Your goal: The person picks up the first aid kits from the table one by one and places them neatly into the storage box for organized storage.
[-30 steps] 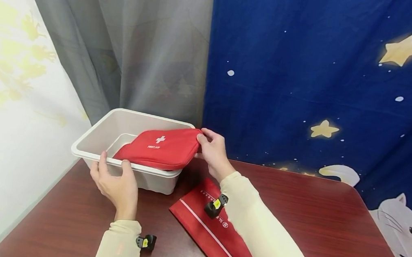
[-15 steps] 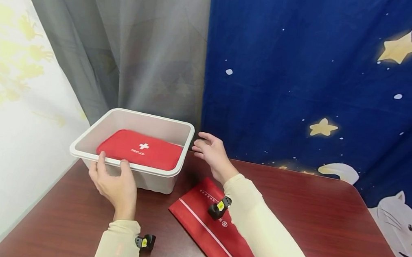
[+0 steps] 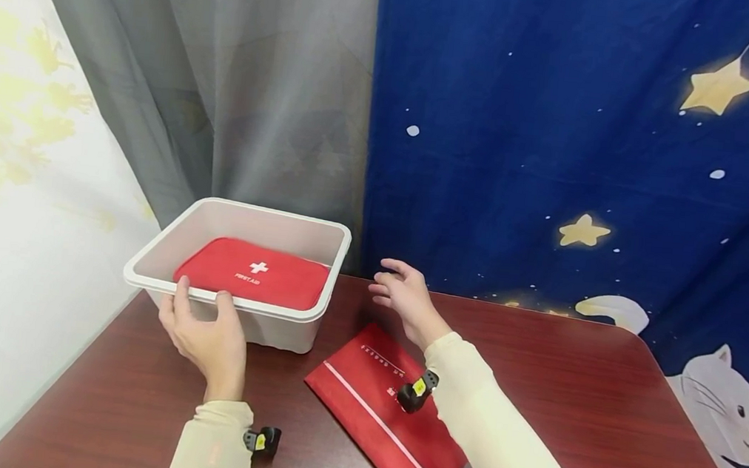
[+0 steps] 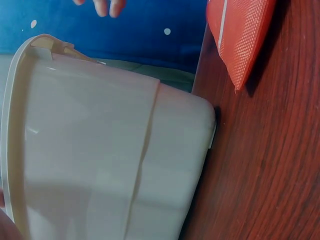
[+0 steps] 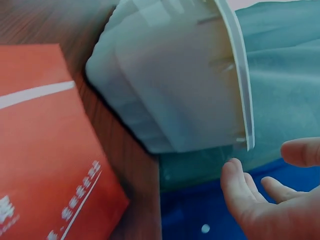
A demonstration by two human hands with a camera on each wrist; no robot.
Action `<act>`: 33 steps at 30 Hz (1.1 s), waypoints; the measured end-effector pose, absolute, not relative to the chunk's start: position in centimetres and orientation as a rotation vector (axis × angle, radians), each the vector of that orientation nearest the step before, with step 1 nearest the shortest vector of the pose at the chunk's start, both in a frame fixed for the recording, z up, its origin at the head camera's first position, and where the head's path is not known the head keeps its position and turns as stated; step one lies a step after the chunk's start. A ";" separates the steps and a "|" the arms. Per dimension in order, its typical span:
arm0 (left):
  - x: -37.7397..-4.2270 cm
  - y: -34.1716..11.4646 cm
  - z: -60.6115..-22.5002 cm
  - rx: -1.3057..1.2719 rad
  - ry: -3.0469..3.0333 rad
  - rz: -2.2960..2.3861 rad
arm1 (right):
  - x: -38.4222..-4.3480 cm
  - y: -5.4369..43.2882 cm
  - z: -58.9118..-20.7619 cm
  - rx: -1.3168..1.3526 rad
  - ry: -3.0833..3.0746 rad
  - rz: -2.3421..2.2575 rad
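A white plastic bin (image 3: 282, 328) stands on the table at the left in the head view. Inside it lies a red first aid pouch (image 3: 212, 261) with a white cross, face up. My left hand (image 3: 208, 335) holds the bin's near rim, fingertips hooked over the edge; in the left wrist view only a bit of this hand shows at the lower left. My right hand (image 3: 405, 296) is in the air to the right of the bin, with its fingers loosely bent and holding nothing. In the right wrist view, that hand (image 5: 270, 200) is just off the bin's rim.
A flat red bag (image 3: 366, 404) with a white stripe and white lettering lies on the table (image 3: 567, 399), partly under the right forearm. Behind the table hang a grey curtain (image 3: 293, 93) and a blue starry curtain (image 3: 488, 162). A white panel (image 3: 27, 233) borders the left side.
The right hand let go of the first aid pouch, which dropped flat into the bin, then moved away to the right. The left hand has stayed on the rim.
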State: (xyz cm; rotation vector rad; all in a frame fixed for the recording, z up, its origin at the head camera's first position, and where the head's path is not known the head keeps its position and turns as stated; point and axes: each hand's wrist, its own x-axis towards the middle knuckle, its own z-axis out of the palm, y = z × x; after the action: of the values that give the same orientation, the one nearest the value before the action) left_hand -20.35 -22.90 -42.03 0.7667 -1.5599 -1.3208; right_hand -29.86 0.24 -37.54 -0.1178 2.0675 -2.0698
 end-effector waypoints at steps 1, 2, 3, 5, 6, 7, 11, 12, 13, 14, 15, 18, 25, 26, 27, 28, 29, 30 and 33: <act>-20.3 -22.9 -42.0 0.768 -1.559 -1.326 | -29.9 0.5 -37.8 -0.109 2.075 -2.067; -20.3 -22.9 -42.0 0.768 -1.557 -1.330 | -29.9 0.7 -38.0 -0.101 2.083 -2.064; -20.3 -22.9 -42.1 0.769 -1.557 -1.332 | -29.9 1.0 -38.2 -0.092 2.092 -2.060; -20.3 -22.9 -42.1 0.772 -1.557 -1.333 | -29.9 1.4 -38.6 -0.084 2.107 -2.046; -20.3 -22.9 -42.1 0.773 -1.558 -1.334 | -30.0 1.5 -38.8 -0.082 2.113 -2.036; -20.3 -23.0 -42.1 0.775 -1.558 -1.335 | -30.0 1.7 -39.0 -0.080 2.119 -2.022; -20.3 -23.0 -42.2 0.783 -1.563 -1.337 | -29.9 2.5 -39.6 -0.094 2.148 -1.959; -20.3 -22.9 -42.2 0.783 -1.564 -1.337 | -29.8 2.8 -39.8 -0.101 2.153 -1.946; -20.3 -22.9 -42.2 0.782 -1.565 -1.337 | -29.8 3.1 -39.9 -0.104 2.156 -1.933; -20.3 -22.9 -42.2 0.781 -1.566 -1.338 | -29.7 3.4 -40.2 -0.108 2.158 -1.922; -20.3 -22.9 -42.2 0.779 -1.566 -1.339 | -29.7 3.6 -40.4 -0.110 2.159 -1.911; -20.3 -22.9 -42.1 0.777 -1.567 -1.341 | -29.6 4.5 -41.1 -0.106 2.153 -1.893; -20.2 -22.9 -42.0 0.783 -1.569 -1.343 | -29.2 5.9 -42.1 -0.085 2.149 -1.868; -20.2 -22.9 -42.0 0.784 -1.569 -1.343 | -29.1 6.1 -42.2 -0.084 2.149 -1.863; -20.2 -22.9 -42.0 0.784 -1.569 -1.344 | -29.0 6.3 -42.2 -0.084 2.151 -1.856; -20.2 -22.9 -42.0 0.785 -1.570 -1.345 | -29.0 6.5 -42.3 -0.085 2.155 -1.848; -20.2 -22.9 -42.0 0.787 -1.571 -1.347 | -28.9 6.7 -42.4 -0.087 2.158 -1.837; -20.2 -22.9 -42.0 0.788 -1.573 -1.349 | -28.8 6.9 -42.5 -0.086 2.162 -1.827; -20.2 -22.9 -41.9 0.790 -1.578 -1.351 | -28.6 7.6 -43.1 -0.083 2.177 -1.798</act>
State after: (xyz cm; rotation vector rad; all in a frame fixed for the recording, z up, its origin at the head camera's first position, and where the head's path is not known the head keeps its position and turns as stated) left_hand -20.17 -22.87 -41.92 0.7895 -1.5783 -1.3511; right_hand -28.55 7.65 -43.09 -0.0827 2.1771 -1.7978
